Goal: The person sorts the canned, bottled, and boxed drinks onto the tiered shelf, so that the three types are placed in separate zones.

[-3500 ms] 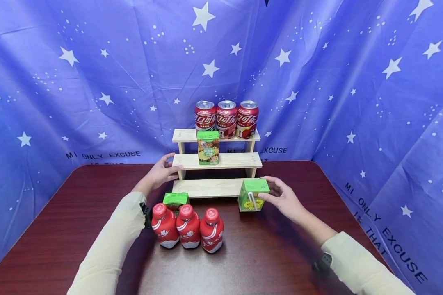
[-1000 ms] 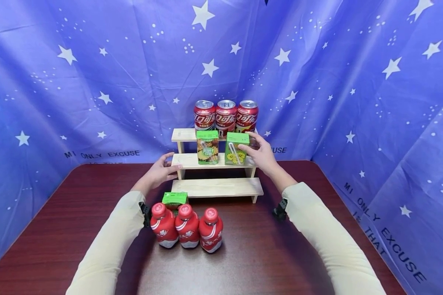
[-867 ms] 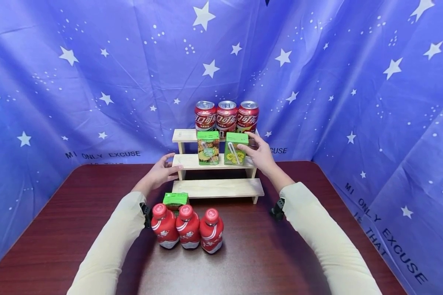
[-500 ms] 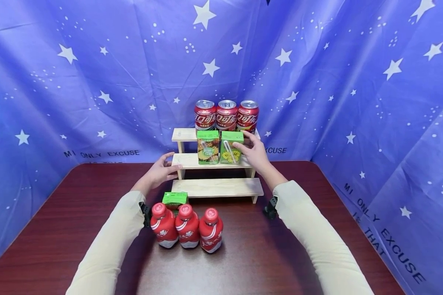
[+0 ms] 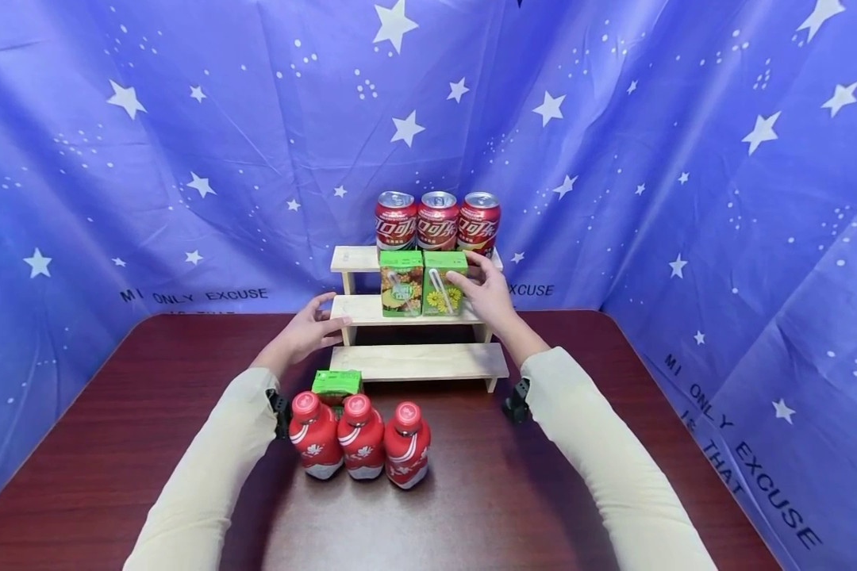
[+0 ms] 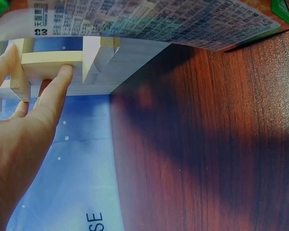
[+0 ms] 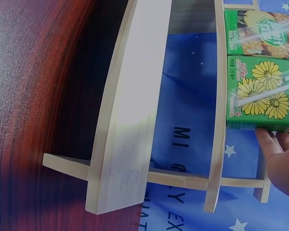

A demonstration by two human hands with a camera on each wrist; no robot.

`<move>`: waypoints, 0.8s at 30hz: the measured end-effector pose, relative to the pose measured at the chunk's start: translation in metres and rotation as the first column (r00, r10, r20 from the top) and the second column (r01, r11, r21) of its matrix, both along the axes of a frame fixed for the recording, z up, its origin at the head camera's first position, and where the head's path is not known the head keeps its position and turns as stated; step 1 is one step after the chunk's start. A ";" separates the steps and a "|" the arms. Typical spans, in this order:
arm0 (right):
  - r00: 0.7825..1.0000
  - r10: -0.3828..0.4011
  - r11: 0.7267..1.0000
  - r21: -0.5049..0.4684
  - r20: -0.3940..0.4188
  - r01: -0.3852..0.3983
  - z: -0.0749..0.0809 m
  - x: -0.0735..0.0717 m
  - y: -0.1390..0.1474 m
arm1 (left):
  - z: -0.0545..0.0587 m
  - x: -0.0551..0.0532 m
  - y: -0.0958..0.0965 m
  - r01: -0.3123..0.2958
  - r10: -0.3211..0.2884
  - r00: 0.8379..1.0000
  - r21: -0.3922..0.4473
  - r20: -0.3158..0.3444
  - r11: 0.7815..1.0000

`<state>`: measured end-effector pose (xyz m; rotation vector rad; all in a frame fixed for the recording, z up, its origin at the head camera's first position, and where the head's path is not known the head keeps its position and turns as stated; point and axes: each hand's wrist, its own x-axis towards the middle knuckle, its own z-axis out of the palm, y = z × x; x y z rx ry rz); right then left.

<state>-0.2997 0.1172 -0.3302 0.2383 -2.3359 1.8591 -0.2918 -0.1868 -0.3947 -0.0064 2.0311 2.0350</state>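
A tiered wooden stand (image 5: 420, 362) stands at the far side of the table. My left hand (image 5: 303, 335) holds its left end at the middle tier, the thumb in front and fingers on the side support, as the left wrist view shows. On that same tier my right hand (image 5: 491, 300) grips a green drink carton (image 5: 441, 301) with yellow flowers and a straw, thumb on its front and fingers at its right side. The carton stands upright directly beside another green drink carton (image 5: 401, 287) with a brown fruit picture. In the right wrist view the flowered carton (image 7: 260, 98) sits at the board's edge.
Three red cola cans (image 5: 438, 220) stand in a row on the top tier. Three red bottles (image 5: 362, 444) stand on the table (image 5: 514, 492) in front, near my left forearm. Behind them is a third green carton (image 5: 337, 382), partly hidden. A blue star-patterned curtain (image 5: 221, 119) surrounds the back.
My right hand has brought the flowered carton from in front of the stand up to the middle tier, then moved it left against the fruit carton. The left hand has stayed on the stand.
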 end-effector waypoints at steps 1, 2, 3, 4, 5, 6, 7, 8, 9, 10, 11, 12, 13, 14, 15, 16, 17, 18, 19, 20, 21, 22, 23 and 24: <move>1.000 0.000 1.000 -0.005 -0.001 0.000 0.000 0.000 -0.001 | 0.000 0.000 0.000 0.001 -0.001 1.000 0.000 -0.003 1.000; 1.000 -0.001 1.000 -0.007 -0.002 0.001 0.001 0.000 -0.001 | 0.001 0.000 0.000 0.001 -0.001 1.000 -0.001 -0.006 1.000; 1.000 -0.003 1.000 -0.008 -0.005 0.003 0.001 0.000 -0.001 | 0.001 0.000 0.000 0.002 -0.002 1.000 -0.001 -0.007 1.000; 1.000 -0.005 1.000 -0.010 -0.009 0.005 0.001 0.000 -0.002 | 0.001 0.000 0.000 0.000 0.000 1.000 0.002 -0.005 1.000; 1.000 -0.008 1.000 -0.007 -0.009 0.008 0.001 0.001 -0.001 | 0.002 0.000 -0.001 0.003 -0.003 1.000 -0.001 -0.006 1.000; 1.000 -0.012 1.000 -0.002 -0.006 0.012 0.001 0.002 -0.001 | 0.001 0.000 -0.001 0.005 -0.005 1.000 -0.001 -0.006 1.000; 1.000 -0.013 1.000 -0.003 0.005 0.013 0.004 0.005 -0.002 | 0.002 0.001 -0.001 0.005 -0.005 1.000 0.000 -0.003 1.000; 1.000 -0.013 1.000 0.000 0.010 0.013 0.004 0.006 -0.002 | 0.002 0.001 -0.001 0.004 -0.004 1.000 -0.002 -0.002 1.000; 1.000 -0.013 1.000 0.004 0.009 0.013 0.004 0.007 -0.001 | 0.002 0.002 -0.001 0.003 -0.003 1.000 0.000 -0.002 1.000; 1.000 -0.015 1.000 0.014 0.009 0.014 0.003 0.008 -0.001 | 0.002 0.002 0.000 0.005 -0.005 1.000 -0.001 -0.003 1.000; 1.000 -0.018 1.000 0.023 0.008 0.017 0.003 0.009 -0.001 | 0.002 0.002 0.000 0.005 -0.005 1.000 -0.002 -0.004 1.000; 1.000 -0.022 0.999 0.039 0.007 0.021 0.002 0.010 0.000 | 0.003 0.002 0.000 0.003 -0.003 1.000 -0.002 -0.004 1.000; 1.000 -0.026 0.998 0.050 0.004 0.026 0.002 0.012 0.000 | 0.003 0.002 0.000 0.000 0.000 1.000 -0.003 -0.003 1.000; 0.999 -0.031 0.998 0.062 -0.008 0.032 -0.003 0.010 0.002 | 0.003 0.002 0.001 -0.001 0.001 1.000 0.000 -0.005 1.000; 0.999 -0.035 0.997 0.074 -0.016 0.036 -0.004 0.012 0.003 | 0.003 0.002 0.001 -0.003 0.003 1.000 0.001 -0.006 1.000; 0.999 -0.037 0.996 0.079 -0.015 0.038 -0.005 0.014 0.004 | 0.003 0.001 0.001 -0.002 0.002 1.000 -0.001 -0.008 1.000; 0.999 -0.038 0.996 0.083 -0.012 0.038 -0.007 0.017 0.005 | 0.003 0.001 0.001 -0.001 0.001 1.000 -0.001 -0.009 1.000; 0.999 -0.037 0.996 0.084 -0.008 0.037 -0.008 0.019 0.005 | 0.003 0.001 0.001 -0.002 0.002 1.000 0.002 -0.008 1.000; 0.999 -0.032 0.996 0.082 -0.006 0.033 -0.009 0.021 0.006 | 0.003 0.001 0.001 -0.001 0.001 1.000 0.005 -0.006 1.000; 1.000 -0.027 0.996 0.082 -0.002 0.027 -0.010 0.023 0.007 | 0.002 0.001 0.001 0.002 -0.002 1.000 0.004 -0.007 1.000; 1.000 -0.020 0.996 0.086 0.000 0.020 -0.012 0.025 0.007 | 0.002 0.001 0.001 0.002 -0.002 1.000 0.004 -0.005 1.000; 1.000 -0.016 0.996 0.087 0.004 0.016 -0.013 0.028 0.007 | 0.002 0.000 0.001 0.003 -0.003 1.000 0.004 -0.003 1.000; 1.000 -0.013 0.996 0.088 0.006 0.012 -0.014 0.030 0.007 | 0.001 0.001 0.000 0.003 -0.003 1.000 0.003 -0.002 1.000; 1.000 -0.009 0.996 0.084 0.005 0.008 -0.015 0.032 0.007 | 0.001 0.000 0.000 0.000 0.000 1.000 0.006 0.001 1.000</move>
